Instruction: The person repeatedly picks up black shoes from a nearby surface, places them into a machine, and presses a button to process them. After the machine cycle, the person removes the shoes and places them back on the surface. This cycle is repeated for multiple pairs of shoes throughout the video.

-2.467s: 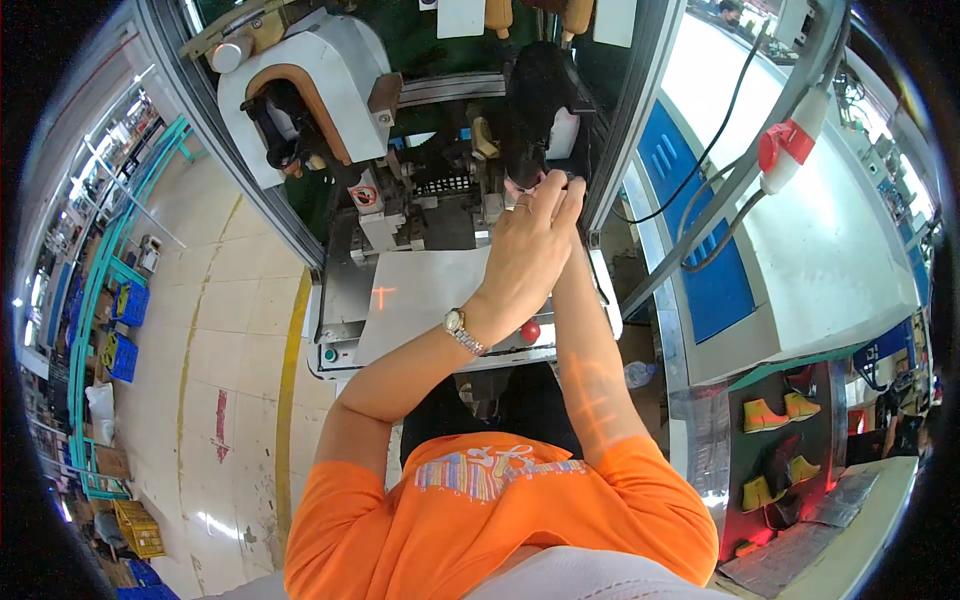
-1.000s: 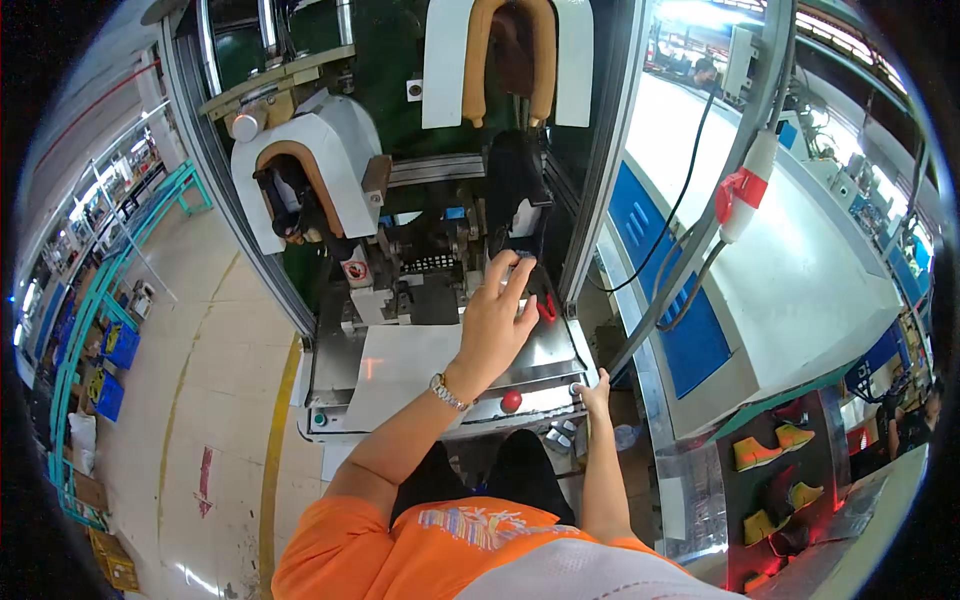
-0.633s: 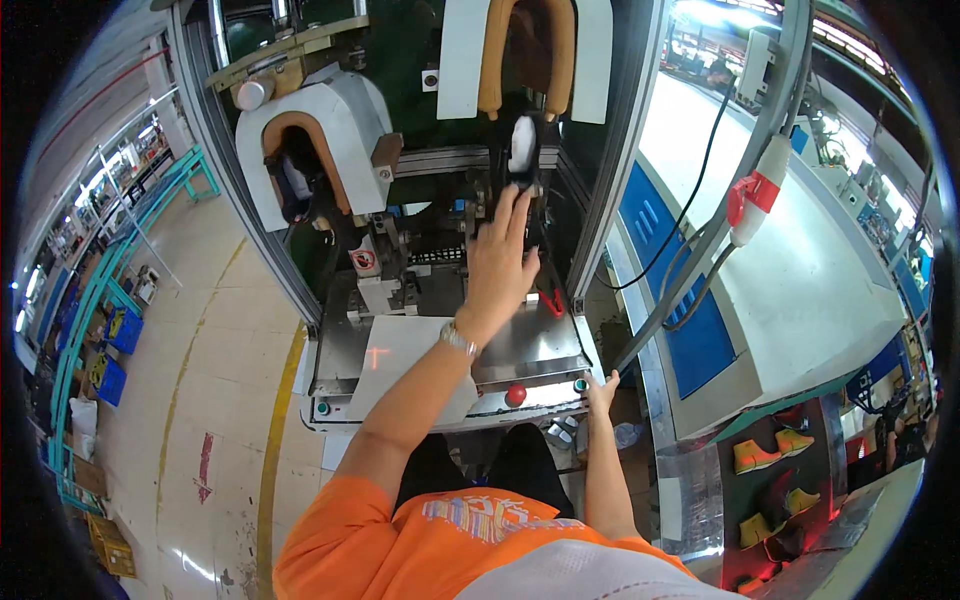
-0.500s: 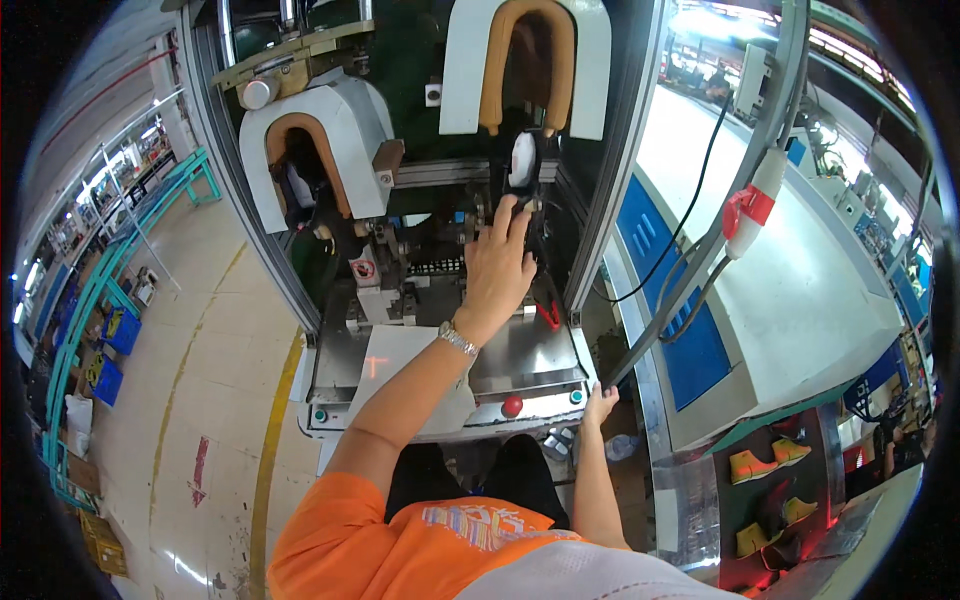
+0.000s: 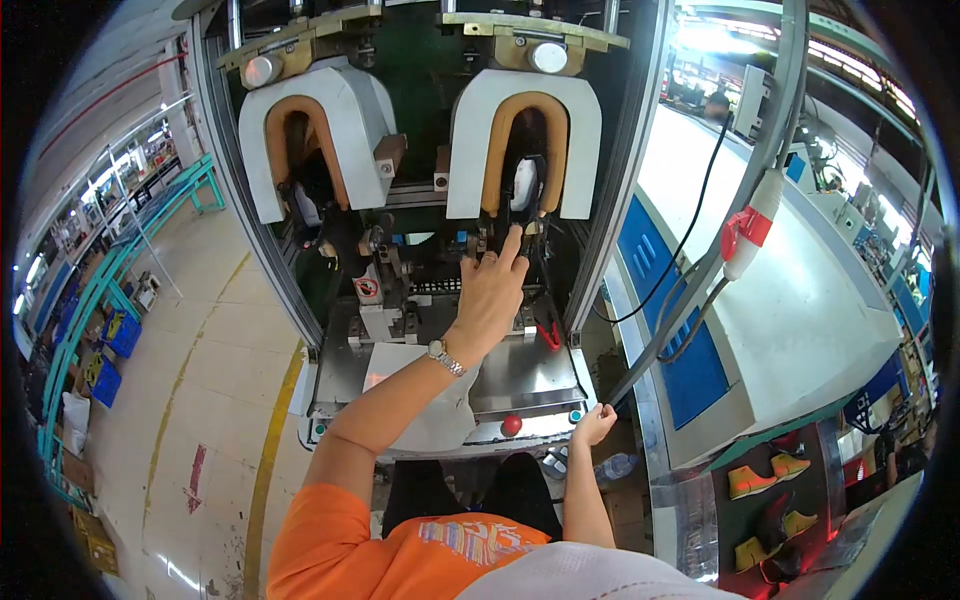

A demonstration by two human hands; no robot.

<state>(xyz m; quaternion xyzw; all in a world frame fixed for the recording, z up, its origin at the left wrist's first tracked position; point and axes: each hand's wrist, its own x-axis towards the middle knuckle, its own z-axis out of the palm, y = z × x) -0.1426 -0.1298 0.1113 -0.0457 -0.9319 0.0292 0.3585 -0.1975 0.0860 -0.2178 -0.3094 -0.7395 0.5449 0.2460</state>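
Left hand [image 5: 490, 295] reached higher to shoe [image 5: 522, 190], right hand [image 5: 594, 425] unmoved at machine edge [image 5: 585, 385]

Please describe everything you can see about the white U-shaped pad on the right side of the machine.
The white U-shaped pad hangs like an upside-down U in the machine's upper right part. Its outer shell looks like hard white material, and its inner edge has a tan lining. A dark shoe with a white patch sits inside the arch. A grey round fitting sits above it. The left hand reaches just below the opening; touching cannot be told.

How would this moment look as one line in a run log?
left hand: reaching to dark shoe in right arch pad | right hand: at machine's front corner | red button: untouched
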